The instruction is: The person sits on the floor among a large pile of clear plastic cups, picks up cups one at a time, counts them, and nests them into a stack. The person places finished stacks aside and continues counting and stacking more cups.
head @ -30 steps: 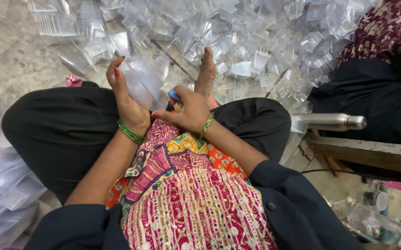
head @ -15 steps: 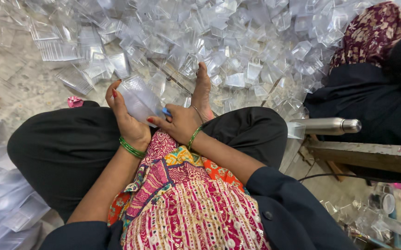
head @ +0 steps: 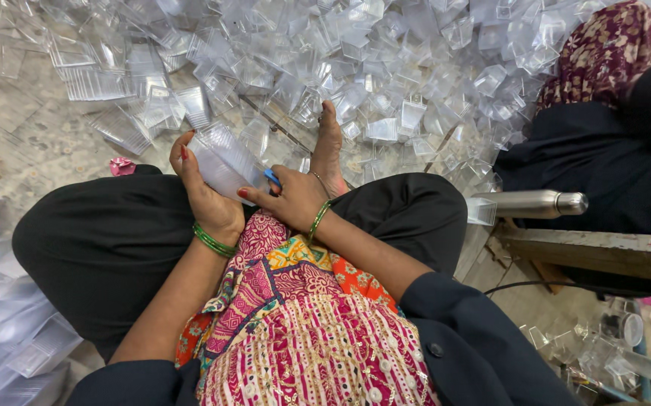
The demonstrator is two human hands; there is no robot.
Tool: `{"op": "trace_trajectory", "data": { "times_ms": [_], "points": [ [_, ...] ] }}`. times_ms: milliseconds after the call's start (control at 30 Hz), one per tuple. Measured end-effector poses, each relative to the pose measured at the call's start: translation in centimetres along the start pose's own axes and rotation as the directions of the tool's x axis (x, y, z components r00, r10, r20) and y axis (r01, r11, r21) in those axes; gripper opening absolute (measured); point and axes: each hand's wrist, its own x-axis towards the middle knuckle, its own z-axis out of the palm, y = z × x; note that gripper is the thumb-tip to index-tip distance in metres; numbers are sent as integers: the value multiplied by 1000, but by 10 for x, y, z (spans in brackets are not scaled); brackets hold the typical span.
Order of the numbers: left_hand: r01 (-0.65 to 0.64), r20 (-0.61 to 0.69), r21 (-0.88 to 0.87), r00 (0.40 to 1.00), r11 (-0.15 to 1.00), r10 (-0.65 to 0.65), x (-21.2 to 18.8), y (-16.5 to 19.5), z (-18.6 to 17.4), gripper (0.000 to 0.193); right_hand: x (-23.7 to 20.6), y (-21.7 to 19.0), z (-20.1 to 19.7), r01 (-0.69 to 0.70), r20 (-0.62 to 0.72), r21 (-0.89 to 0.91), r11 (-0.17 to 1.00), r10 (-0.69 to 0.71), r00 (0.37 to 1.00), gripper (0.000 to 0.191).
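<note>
Left hand (head: pixel 203 197), centre-left of frame: fingers curled round clear plastic container (head: pixel 224 159), gripping it above lap. Right hand (head: pixel 289 197), just right of it: fingers closed on small blue tool (head: pixel 273 178), tip touching container. Heap of clear plastic containers (head: pixel 355 68) across upper frame. Steel bottle (head: pixel 532 203) at right, beside second seated person (head: pixel 611 135).

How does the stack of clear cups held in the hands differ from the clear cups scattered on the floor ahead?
The stack of clear cups is nested into one tilted column, gripped by the left hand with the right hand at its lower end; the scattered cups lie mostly single and loose, pointing every way. The stack is lifted above the lap; the scattered cups rest on the floor. Both are transparent plastic.
</note>
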Motion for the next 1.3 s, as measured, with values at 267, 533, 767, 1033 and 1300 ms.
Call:
{"op": "trace_trajectory", "data": {
  "times_ms": [267,533,767,1033,1300],
  "points": [
    [-20,-11,52,1000,998,21,-1,-1,2,37,-5,-6,-4,20,21,-46,999,-19,1000,67],
    [13,4,0,1000,1000,-13,0,0,0,37,-3,2,3,24,-31,0,1000,-24,999,71],
    [-4,-6,61,1000,998,4,3,-7,-5,35,0,15,11,29,-35,35,999,-28,999,71],
    [33,-42,69,999,997,-30,6,-11,-6,37,0,16,14,-31,-42,36,999,32,999,73],
    [61,-51,87,997,994,-56,6,-9,-3,42,-3,11,10,24,-75,16,1000,-22,997,72]
  ]
}}
